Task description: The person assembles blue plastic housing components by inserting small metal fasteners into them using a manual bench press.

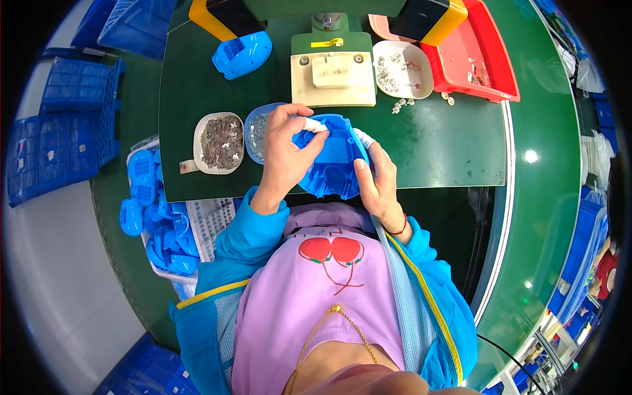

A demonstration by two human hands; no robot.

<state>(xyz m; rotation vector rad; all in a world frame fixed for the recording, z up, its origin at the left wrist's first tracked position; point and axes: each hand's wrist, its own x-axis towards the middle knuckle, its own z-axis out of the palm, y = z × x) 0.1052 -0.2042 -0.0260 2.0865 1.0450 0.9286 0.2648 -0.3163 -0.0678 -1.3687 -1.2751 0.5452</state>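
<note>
A blue plastic housing (pixel 332 155) is held over the near edge of the green bench, its hollow inside facing up. My right hand (pixel 378 176) grips its right wall, thumb on the near side and a white-wrapped finger behind. My left hand (pixel 288 146) is at the upper left rim, thumb and white-wrapped index finger pinched together. Whatever sits between those fingertips is too small to make out. Left of that hand, a blue dish (pixel 255 135) of small metal parts is partly covered by it. Beside this dish stands a white dish (pixel 204 158) of dark metal pieces.
Beyond my hands stands a press with a cream fixture block (pixel 332 79) and yellow-black side units. Another blue housing (pixel 242 55) lies left of it. To its right are a white dish (pixel 424 78) and a red tray (pixel 503 82). Several blue housings (pixel 172 240) fill a crate at left.
</note>
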